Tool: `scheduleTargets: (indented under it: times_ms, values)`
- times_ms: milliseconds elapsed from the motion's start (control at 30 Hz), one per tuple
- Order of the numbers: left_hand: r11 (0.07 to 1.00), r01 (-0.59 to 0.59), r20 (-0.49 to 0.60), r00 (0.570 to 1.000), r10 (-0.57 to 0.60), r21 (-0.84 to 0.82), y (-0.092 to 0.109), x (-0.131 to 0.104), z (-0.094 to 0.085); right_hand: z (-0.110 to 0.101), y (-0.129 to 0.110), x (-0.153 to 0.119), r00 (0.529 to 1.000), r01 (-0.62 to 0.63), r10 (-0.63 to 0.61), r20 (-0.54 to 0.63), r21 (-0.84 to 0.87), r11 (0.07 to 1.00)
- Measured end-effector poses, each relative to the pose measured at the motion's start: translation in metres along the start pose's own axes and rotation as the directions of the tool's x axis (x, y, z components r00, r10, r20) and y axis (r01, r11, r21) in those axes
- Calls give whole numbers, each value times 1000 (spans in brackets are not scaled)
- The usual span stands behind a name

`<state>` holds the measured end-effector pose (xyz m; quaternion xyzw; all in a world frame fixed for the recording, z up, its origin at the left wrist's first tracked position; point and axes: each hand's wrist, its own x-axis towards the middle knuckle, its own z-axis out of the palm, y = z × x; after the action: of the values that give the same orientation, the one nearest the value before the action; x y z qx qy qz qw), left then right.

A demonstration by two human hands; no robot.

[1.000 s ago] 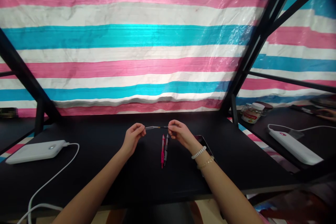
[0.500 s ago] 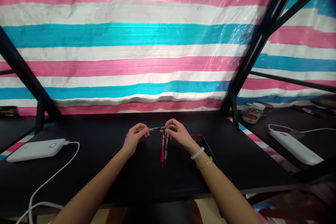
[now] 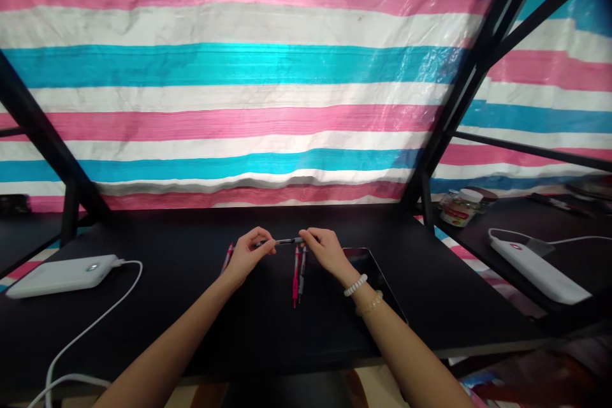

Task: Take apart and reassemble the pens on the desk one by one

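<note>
Between my two hands a slim dark pen (image 3: 288, 241) is held roughly level, just above the black table. My left hand (image 3: 249, 254) pinches its left end between thumb and fingers. At the other end, the thumb and fingers of my right hand (image 3: 323, 247) are closed on the pen. Below it, a pink pen (image 3: 295, 280) and a grey pen (image 3: 302, 277) lie side by side on the table, tips toward me. Another pink pen (image 3: 228, 256) shows partly behind my left hand. A dark tablet (image 3: 370, 268) lies partly under my right forearm.
A white power bank (image 3: 62, 275) with a white cable (image 3: 102, 319) lies on the black table (image 3: 157, 331) at left. On the right-hand table are a jar (image 3: 459, 208) and another white power bank (image 3: 540, 271). Black metal frame bars (image 3: 444, 102) rise at both sides before a striped sheet (image 3: 239, 64).
Both hands have come slightly nearer to me with the pen. My right hand's fingers have shifted toward the pen's end, showing more of it. The pink pen by my left hand is more visible.
</note>
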<state>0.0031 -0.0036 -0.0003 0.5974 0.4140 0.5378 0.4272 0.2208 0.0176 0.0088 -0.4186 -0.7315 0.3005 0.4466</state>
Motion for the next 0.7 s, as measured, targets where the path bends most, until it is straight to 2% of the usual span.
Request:
scheduleTargets:
  times_ms: [367, 700]
  values:
    - [1000, -10, -70, 997, 10, 0, -3, 3, -3, 0, 0, -1, 997, 8, -13, 74, 77, 997]
    - [1000, -8, -102, 995, 7, -8, -9, 6, -8, -2, 0, 0, 999, 17, -18, 42, 26, 1000]
